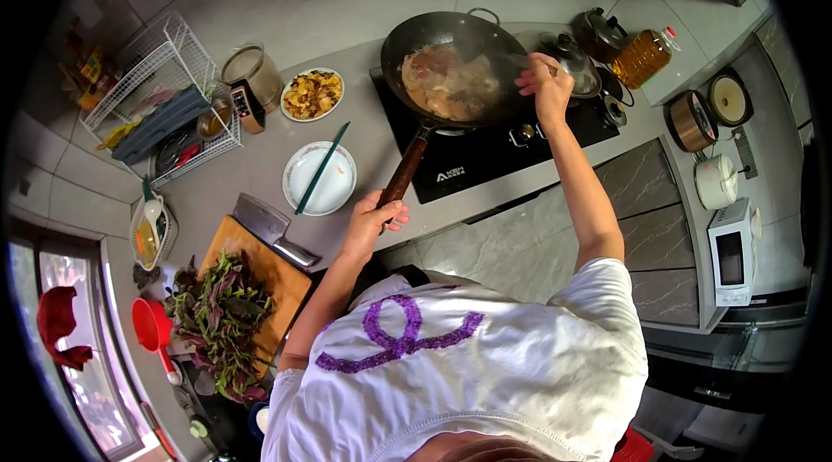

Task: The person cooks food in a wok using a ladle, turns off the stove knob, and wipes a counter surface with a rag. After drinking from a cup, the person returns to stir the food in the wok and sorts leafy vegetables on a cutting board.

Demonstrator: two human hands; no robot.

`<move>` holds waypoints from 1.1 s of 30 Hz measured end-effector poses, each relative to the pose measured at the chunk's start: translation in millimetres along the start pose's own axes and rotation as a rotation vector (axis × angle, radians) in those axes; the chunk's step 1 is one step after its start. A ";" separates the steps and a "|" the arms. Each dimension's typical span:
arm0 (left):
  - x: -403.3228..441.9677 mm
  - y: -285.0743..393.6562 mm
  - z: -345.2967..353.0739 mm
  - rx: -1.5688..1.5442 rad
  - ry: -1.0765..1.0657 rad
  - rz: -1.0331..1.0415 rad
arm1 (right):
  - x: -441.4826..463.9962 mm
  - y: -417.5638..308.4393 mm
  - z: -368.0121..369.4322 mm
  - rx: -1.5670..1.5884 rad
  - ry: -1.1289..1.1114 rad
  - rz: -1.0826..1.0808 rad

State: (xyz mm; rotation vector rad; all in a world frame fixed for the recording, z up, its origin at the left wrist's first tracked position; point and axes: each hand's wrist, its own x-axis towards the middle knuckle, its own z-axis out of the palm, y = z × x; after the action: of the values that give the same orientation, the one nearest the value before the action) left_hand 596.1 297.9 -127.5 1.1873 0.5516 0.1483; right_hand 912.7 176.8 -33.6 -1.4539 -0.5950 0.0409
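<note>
My left hand (379, 212) is wrapped round the brown wooden handle (406, 169) of a dark wok (397, 98) on the black gas hob. Pale, wet slices of food (446, 81), some reddish, lie in the wok under light steam. At the wok's right rim, my right hand (546, 81) is closed, its fingers bent together. A thin greyish shape by those fingers reaches over the rim, too blurred to name. Left of the wok handle, a white bowl (295, 174) has green chopsticks (322, 167) across it. Behind it is a plate of yellow-brown cooked food (312, 96).
A cleaver (264, 221) and leafy purple-green vegetables (227, 306) lie on a wooden board (224, 237) at left. A wire rack (227, 128) stands behind. Right of the hob are lidded pots (598, 33), an oil bottle (641, 61) and a microwave (732, 254).
</note>
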 end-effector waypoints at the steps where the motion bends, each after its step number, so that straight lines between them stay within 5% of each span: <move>1: -0.2 -0.3 -0.1 0.000 0.000 0.000 | 1.2 -0.5 1.0 0.059 0.051 0.039; 12: -0.7 -0.5 0.7 -0.009 -0.004 0.004 | 2.2 -6.9 0.6 0.210 0.157 0.093; 33: -1.4 -0.8 1.2 -0.016 0.001 0.015 | -21.7 -6.7 8.8 -0.113 -0.117 -0.018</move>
State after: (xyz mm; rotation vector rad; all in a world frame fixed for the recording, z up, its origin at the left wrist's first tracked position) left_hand 595.4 296.1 -127.5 1.1758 0.5418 0.1655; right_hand 888.5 175.7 -35.0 -1.5631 -0.7156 0.0799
